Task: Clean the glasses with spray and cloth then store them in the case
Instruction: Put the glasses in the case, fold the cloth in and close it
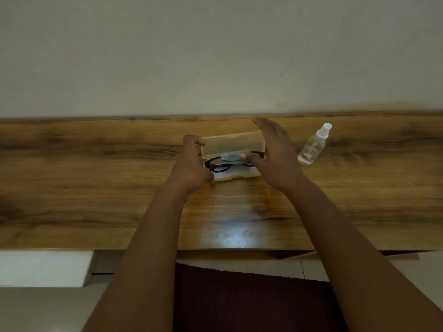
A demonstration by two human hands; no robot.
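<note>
Open case (236,176) contains black glasses (217,165) and blue cloth (232,158). Left hand (191,165) grips the lid (230,144); right hand (275,154) flat, thumb on cloth.

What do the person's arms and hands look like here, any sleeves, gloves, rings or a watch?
Both arms are bare from the bottom of the frame up to the hands, with no sleeves in view. The left hand and the right hand wear no gloves, and no ring, watch or bracelet shows on the wrists or fingers. The light is dim, so finer marks cannot be made out.
</note>
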